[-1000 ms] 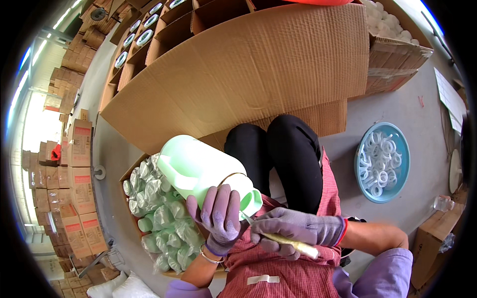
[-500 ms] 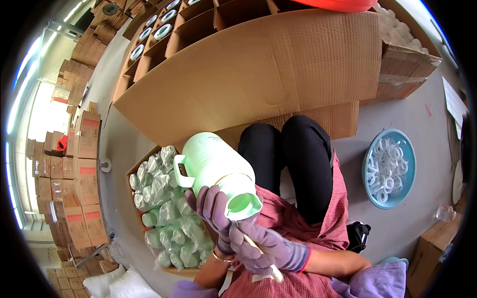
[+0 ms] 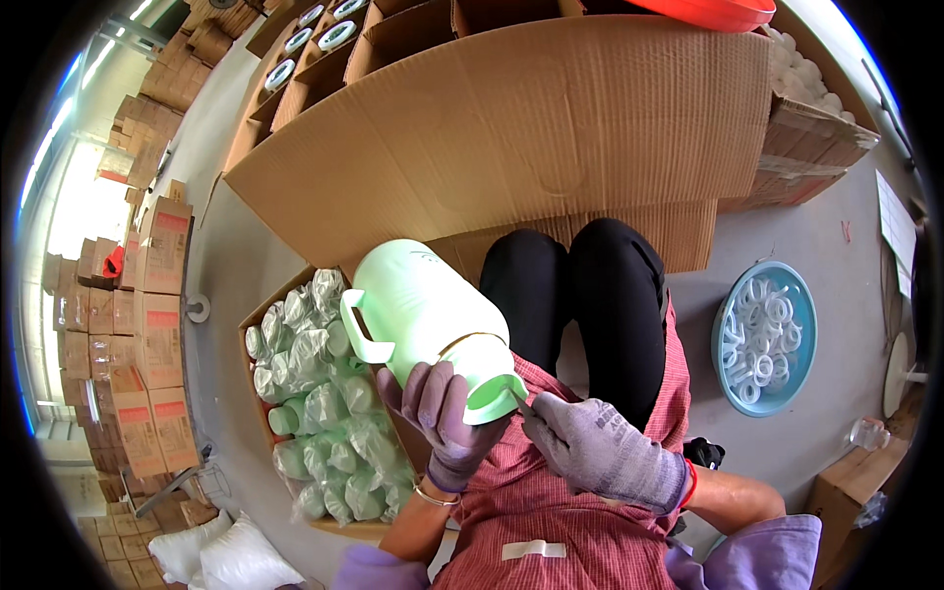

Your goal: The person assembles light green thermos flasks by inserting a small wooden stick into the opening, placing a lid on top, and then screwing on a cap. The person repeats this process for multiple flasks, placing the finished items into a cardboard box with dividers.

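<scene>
A mint-green jug [image 3: 423, 300] with a side handle [image 3: 364, 329] lies tilted over my lap, its spouted mouth [image 3: 494, 398] facing down toward me. My left hand [image 3: 438, 418], in a purple-grey glove, is closed around the neck from below. At the right side of the rim, my gloved right hand [image 3: 600, 447] pinches a thin-bladed hand tool [image 3: 518, 399]. Only the grey tip of that tool shows, against the rim; its handle is hidden in the palm.
Left of my legs stands a carton of plastic-wrapped green jugs [image 3: 324, 403]. Ahead is a large divided cardboard box [image 3: 511, 128] with a red basin [image 3: 723, 12] on it. A blue basin [image 3: 721, 369] of white rings sits at right. Stacked cartons [image 3: 157, 334] line the far left.
My right hand has moved up and right, from below the mouth to its right rim. The tool's pale handle, visible before, is now hidden. The jug has turned slightly in my left hand.
</scene>
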Action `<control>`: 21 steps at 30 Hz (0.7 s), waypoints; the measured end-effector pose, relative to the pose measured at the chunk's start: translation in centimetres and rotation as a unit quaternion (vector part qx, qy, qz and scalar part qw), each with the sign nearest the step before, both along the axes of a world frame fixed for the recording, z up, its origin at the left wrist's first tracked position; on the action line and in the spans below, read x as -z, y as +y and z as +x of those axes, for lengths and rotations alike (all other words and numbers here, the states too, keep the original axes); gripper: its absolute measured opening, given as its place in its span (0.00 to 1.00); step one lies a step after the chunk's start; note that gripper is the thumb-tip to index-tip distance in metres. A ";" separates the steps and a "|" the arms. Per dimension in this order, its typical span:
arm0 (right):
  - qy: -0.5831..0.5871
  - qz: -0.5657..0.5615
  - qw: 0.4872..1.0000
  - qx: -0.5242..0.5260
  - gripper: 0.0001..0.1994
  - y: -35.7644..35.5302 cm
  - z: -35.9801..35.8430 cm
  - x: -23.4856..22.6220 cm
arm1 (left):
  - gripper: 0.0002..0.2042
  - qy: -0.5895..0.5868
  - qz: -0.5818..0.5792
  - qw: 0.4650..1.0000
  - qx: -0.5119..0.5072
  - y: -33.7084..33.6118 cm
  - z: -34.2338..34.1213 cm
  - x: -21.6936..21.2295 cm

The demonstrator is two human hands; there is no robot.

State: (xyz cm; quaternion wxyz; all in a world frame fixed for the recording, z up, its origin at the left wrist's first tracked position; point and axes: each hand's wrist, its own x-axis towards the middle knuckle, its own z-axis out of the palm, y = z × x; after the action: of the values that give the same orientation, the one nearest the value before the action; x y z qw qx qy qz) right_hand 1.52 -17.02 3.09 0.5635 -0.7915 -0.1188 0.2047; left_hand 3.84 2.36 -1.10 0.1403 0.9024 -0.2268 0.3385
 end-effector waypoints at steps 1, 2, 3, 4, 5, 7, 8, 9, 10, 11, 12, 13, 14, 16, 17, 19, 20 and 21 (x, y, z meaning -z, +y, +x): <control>0.025 0.009 1.000 -0.012 0.12 0.2 -0.2 0.5 | 0.33 0.010 0.011 1.000 0.000 0.0 -0.2 0.0; 0.050 0.017 0.998 -0.022 0.12 0.3 -0.2 0.6 | 0.31 0.020 0.020 1.000 0.002 0.1 -0.4 -0.1; 0.132 0.052 0.990 -0.028 0.13 0.3 -0.2 0.4 | 0.29 0.030 0.031 0.999 0.004 0.2 -0.7 -0.1; 0.212 0.086 0.973 -0.034 0.14 0.3 0.0 -0.2 | 0.27 0.040 0.041 0.998 0.006 0.3 -1.0 -0.1; 0.291 0.122 0.948 -0.043 0.14 0.5 0.2 -0.5 | 0.23 0.060 0.056 0.997 0.013 0.9 -1.3 0.1; 0.391 0.199 0.896 -0.072 0.16 0.7 0.4 -0.4 | 0.22 0.020 0.034 0.999 0.021 1.1 -1.3 0.8; 0.437 0.235 0.864 -0.082 0.17 0.7 0.5 -0.5 | 0.22 0.000 0.020 0.999 0.029 1.0 -1.2 1.0; 0.451 0.250 0.853 -0.079 0.18 0.9 0.5 -0.7 | 0.21 0.003 0.017 0.999 0.032 1.0 -1.3 0.8; 0.480 0.319 0.813 -0.080 0.18 1.0 0.3 -0.5 | 0.20 0.005 0.013 0.999 0.035 1.1 -1.3 0.5; 0.504 0.387 0.768 -0.079 0.18 1.2 0.0 -0.1 | 0.19 0.007 0.009 0.999 0.041 1.1 -1.2 0.2; 0.525 0.451 0.718 -0.078 0.18 1.4 -0.5 0.4 | 0.19 0.019 0.030 0.999 0.038 1.3 -1.2 0.0; 0.557 0.518 0.646 -0.060 0.16 1.9 -1.3 0.8 | 0.19 0.030 0.052 0.998 0.035 1.6 -1.3 -0.2; 0.569 0.596 0.562 -0.075 0.17 2.5 -1.8 1.4 | 0.18 0.041 0.075 0.996 0.033 1.7 -1.3 -0.4; 0.572 0.723 0.371 -0.110 0.17 4.2 -2.5 2.3 | 0.17 0.037 0.066 0.997 0.030 1.5 -1.3 -0.7; 0.554 0.770 0.292 -0.126 0.18 5.2 -3.0 2.6 | 0.17 0.035 0.061 0.997 0.028 1.5 -1.4 -0.8; 0.508 0.819 0.245 -0.106 0.19 6.5 -3.2 1.6 | 0.18 0.039 0.071 0.997 0.013 1.6 -1.5 -0.9; 0.486 0.840 0.221 -0.098 0.19 6.9 -3.2 1.0 | 0.19 0.039 0.076 0.996 0.003 1.6 -1.6 -1.1; 0.471 0.849 0.220 -0.092 0.19 7.0 -3.0 0.6 | 0.19 0.035 0.056 0.998 -0.003 1.3 -1.5 -1.2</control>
State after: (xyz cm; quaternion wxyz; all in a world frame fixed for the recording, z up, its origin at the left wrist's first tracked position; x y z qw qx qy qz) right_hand -1.44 -10.05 2.45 0.8336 0.4114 -0.0079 0.3687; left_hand 2.33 3.67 0.07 0.0962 0.9208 -0.2382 0.2936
